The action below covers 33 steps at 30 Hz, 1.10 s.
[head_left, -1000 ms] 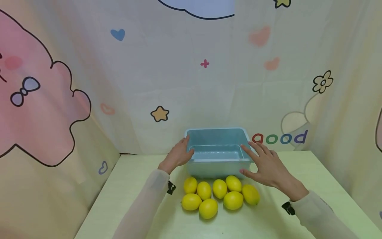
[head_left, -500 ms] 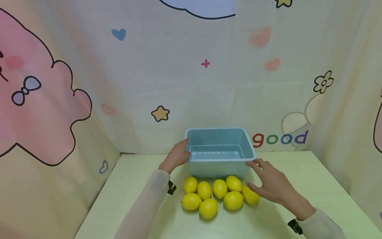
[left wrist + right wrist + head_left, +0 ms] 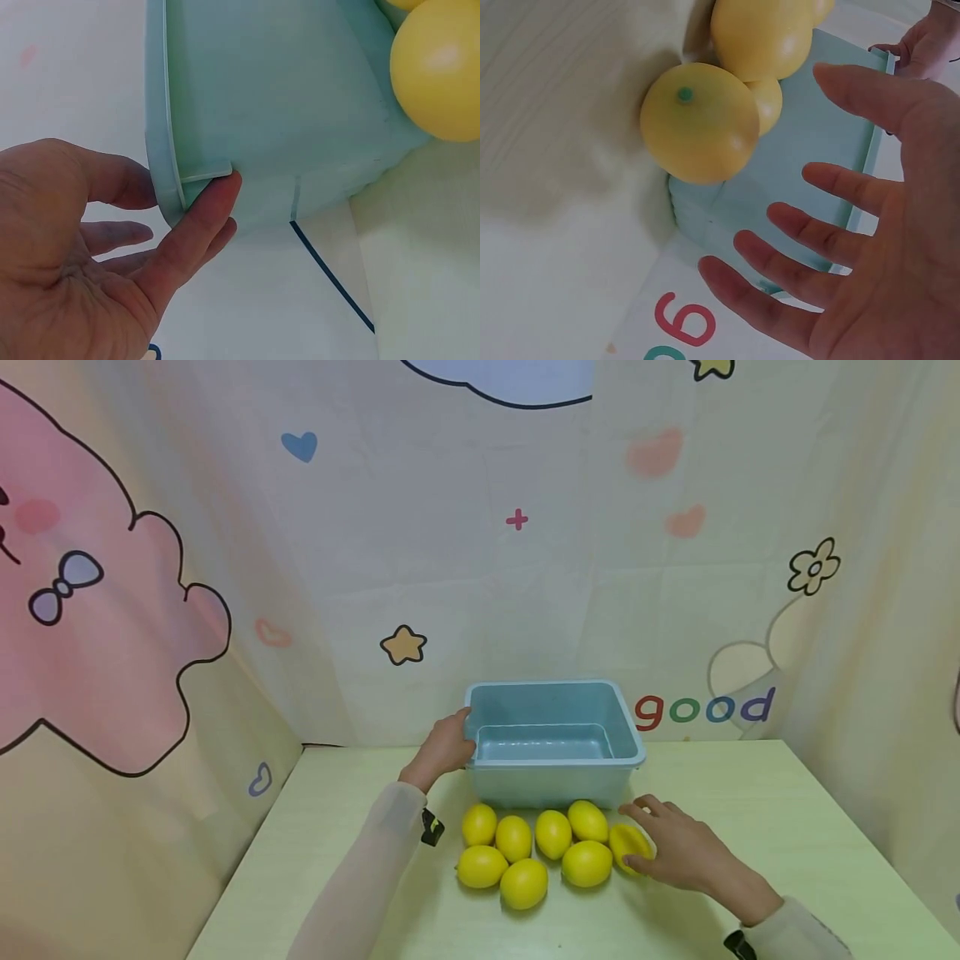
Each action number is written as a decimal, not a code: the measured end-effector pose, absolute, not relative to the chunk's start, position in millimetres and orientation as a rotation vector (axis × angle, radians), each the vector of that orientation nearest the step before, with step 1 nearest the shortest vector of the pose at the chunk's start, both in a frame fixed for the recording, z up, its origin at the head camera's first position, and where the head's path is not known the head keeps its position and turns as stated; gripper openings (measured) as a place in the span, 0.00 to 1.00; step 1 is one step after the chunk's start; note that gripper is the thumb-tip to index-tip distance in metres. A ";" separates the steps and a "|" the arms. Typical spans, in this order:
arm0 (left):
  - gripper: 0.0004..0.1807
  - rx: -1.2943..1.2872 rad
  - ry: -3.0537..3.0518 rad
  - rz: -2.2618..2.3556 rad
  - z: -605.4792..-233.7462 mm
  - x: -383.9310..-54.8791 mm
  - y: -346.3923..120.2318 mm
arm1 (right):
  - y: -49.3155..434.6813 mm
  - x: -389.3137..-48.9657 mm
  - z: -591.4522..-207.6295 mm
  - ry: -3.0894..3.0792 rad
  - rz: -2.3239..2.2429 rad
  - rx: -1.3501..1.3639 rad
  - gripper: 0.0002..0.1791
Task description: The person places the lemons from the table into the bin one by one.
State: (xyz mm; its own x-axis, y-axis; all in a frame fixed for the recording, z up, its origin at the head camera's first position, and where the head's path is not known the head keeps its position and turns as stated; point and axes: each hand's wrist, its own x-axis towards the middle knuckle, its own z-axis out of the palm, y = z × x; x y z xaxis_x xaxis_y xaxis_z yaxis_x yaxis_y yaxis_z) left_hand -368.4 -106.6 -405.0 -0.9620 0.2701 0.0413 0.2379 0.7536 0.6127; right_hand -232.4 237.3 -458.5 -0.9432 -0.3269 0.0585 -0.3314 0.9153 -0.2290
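Note:
A light-blue plastic bin (image 3: 553, 783) stands at the back of the table, with nothing inside it. My left hand (image 3: 441, 748) grips its left rim; in the left wrist view the thumb and fingers pinch the rim (image 3: 159, 112) near a corner. Several yellow lemons (image 3: 524, 884) lie in a cluster in front of the bin. Beside the rightmost lemon (image 3: 626, 841) is my right hand (image 3: 688, 852), its thumb overlapping the fruit in the head view. The right wrist view shows that hand's fingers spread apart, holding nothing, facing the lemon (image 3: 697, 124) with a green tip.
The pale table (image 3: 345, 877) reaches back to a printed curtain (image 3: 555, 593) right behind the bin. More curtain (image 3: 150, 827) hangs along the left side and the right side.
My right hand has left the bin's right rim and come down towards the viewer, to the rightmost lemon. The left hand has closed in on the left rim. Bin and lemons stay put.

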 end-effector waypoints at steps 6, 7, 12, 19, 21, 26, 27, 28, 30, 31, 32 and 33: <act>0.36 0.327 2.812 1.142 -408.5 -371.6 -108.1 | 236.7 -234.0 -466.9 -3.092 0.419 0.547 0.32; 0.36 0.316 2.796 1.166 -409.4 -372.5 -108.6 | 236.6 -233.9 -468.1 -3.094 0.433 0.559 0.31; 0.35 0.314 2.757 1.205 -412.5 -376.4 -111.1 | 235.1 -232.6 -473.3 -3.106 0.453 0.578 0.32; 0.30 0.309 2.708 1.241 -412.7 -378.6 -112.2 | 234.1 -234.1 -478.4 -3.123 0.474 0.586 0.33; 0.29 0.316 2.706 1.244 -413.0 -379.2 -112.4 | 234.4 -235.4 -481.6 -3.132 0.488 0.592 0.32; 0.30 0.319 2.720 1.242 -414.9 -380.7 -111.8 | 234.9 -237.4 -489.1 -3.147 0.510 0.580 0.32; 0.30 0.313 2.721 1.242 -415.2 -380.8 -111.7 | 235.0 -237.6 -490.2 -3.150 0.513 0.577 0.33; 0.30 0.308 2.720 1.243 -415.4 -381.0 -111.6 | 234.9 -238.0 -491.4 -3.155 0.519 0.571 0.33; 0.31 0.297 2.720 1.248 -415.2 -381.3 -111.3 | 234.7 -238.7 -493.3 -3.164 0.540 0.567 0.34; 0.31 0.295 2.722 1.249 -415.0 -381.5 -111.2 | 234.5 -239.0 -494.2 -3.165 0.545 0.572 0.34; 0.32 0.294 2.723 1.249 -414.7 -381.5 -111.2 | 234.4 -239.1 -495.2 -3.167 0.552 0.572 0.33; 0.32 0.293 2.724 1.250 -414.4 -381.5 -111.2 | 234.5 -239.4 -496.6 -3.167 0.556 0.575 0.33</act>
State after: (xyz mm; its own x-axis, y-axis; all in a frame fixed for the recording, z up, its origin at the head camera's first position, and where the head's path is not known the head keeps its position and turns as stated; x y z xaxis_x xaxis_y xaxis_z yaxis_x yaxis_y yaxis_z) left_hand -381.5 -111.2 -414.4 -0.9727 0.2291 -0.0366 0.1217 0.6380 0.7604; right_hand -239.4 234.5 -496.6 -0.9305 -0.3611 -0.0611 -0.3187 0.8806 -0.3508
